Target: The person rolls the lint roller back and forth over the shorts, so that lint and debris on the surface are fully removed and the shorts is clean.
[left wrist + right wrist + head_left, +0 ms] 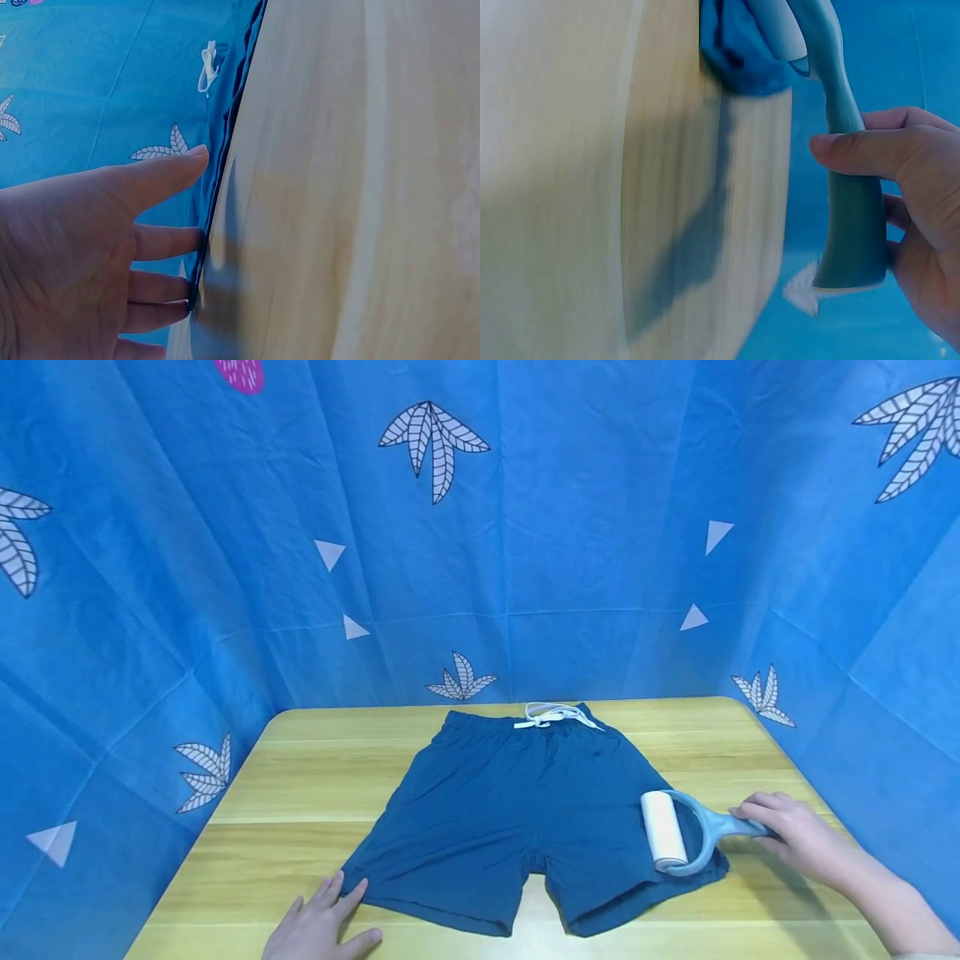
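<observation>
Dark blue shorts (480,810) lie spread on the wooden table, waistband at the far side, with a white drawstring (555,717) tied in a bow. My right hand (798,835) grips the handle of a lint roller (663,831), whose white roll rests on the leg at the right. In the right wrist view, thumb and fingers wrap the blue-green handle (855,217). My left hand (322,922) has its fingers spread, fingertips touching the hem corner of the leg at the left. From the left wrist view, straight fingers (161,289) meet the cloth edge.
The light wooden table (300,793) has rounded far corners. Blue curtains (570,527) printed with white leaves and triangles hang behind it and along both sides.
</observation>
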Motion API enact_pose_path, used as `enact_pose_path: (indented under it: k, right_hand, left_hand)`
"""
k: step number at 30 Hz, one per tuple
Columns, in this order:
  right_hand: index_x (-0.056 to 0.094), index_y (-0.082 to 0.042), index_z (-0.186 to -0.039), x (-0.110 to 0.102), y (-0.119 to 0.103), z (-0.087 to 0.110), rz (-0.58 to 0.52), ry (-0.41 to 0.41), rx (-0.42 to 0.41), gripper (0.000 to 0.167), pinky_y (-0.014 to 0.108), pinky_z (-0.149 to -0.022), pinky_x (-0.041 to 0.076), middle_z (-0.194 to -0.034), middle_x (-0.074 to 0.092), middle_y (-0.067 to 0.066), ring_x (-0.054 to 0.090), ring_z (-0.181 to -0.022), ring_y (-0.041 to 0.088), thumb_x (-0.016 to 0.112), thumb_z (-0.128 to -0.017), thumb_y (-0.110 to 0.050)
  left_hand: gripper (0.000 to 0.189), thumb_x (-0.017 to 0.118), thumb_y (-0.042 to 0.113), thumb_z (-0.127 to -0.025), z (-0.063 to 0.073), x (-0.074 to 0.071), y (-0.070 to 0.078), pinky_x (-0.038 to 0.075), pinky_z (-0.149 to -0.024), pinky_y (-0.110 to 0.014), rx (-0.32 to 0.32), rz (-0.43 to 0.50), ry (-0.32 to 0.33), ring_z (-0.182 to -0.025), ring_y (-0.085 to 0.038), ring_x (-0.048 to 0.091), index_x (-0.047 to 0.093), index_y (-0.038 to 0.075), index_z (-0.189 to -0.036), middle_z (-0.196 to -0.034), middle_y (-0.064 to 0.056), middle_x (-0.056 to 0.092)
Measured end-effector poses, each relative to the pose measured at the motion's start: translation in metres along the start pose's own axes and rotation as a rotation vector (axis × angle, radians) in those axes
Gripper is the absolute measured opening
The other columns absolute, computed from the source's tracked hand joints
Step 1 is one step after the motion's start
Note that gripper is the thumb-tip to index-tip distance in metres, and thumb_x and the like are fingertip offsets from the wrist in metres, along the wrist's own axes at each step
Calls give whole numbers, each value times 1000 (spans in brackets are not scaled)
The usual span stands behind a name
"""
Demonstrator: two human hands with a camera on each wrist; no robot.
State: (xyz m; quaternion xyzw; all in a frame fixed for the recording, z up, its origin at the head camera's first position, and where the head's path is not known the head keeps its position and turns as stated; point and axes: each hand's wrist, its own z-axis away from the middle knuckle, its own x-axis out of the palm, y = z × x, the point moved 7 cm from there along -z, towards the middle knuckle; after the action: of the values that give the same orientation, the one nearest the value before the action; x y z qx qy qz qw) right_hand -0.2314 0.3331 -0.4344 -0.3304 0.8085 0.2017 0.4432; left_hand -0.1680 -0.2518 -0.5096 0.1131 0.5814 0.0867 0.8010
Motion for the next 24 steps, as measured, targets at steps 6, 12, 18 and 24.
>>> enact_pose_path:
  k: [6,12,18,24]
  right_hand:
    - [71,-15,-92,-20,23,27,94,-37,118,48,24,-52,42,-84,65,-4,55,-71,8,51,-86,-59]
    - [70,-17,-90,-35,30,39,165,-49,180,40,24,-51,39,-84,63,-4,55,-70,15,78,-65,-47]
    - [70,-16,-87,-53,36,37,214,-92,249,59,29,-49,39,-82,62,-1,55,-67,23,45,-82,-68]
    - [71,-14,-86,-65,28,27,216,-68,254,79,32,-52,42,-82,63,0,55,-69,25,18,-82,-72]
  left_hand:
    - [85,59,73,-79,0,-1,2,26,-108,-73,0,1,1,-140,-45,36,52,16,-142,-148,-26,43]
    - [85,58,73,-79,0,0,2,26,-107,-73,4,3,4,-140,-46,36,53,16,-141,-148,-27,43]
    - [86,57,74,-78,-2,4,1,27,-108,-72,6,11,-3,-140,-46,37,52,16,-142,-148,-26,43]
    - [87,56,74,-79,-3,4,-1,26,-107,-73,-3,12,-18,-139,-47,36,52,15,-142,-148,-27,43]
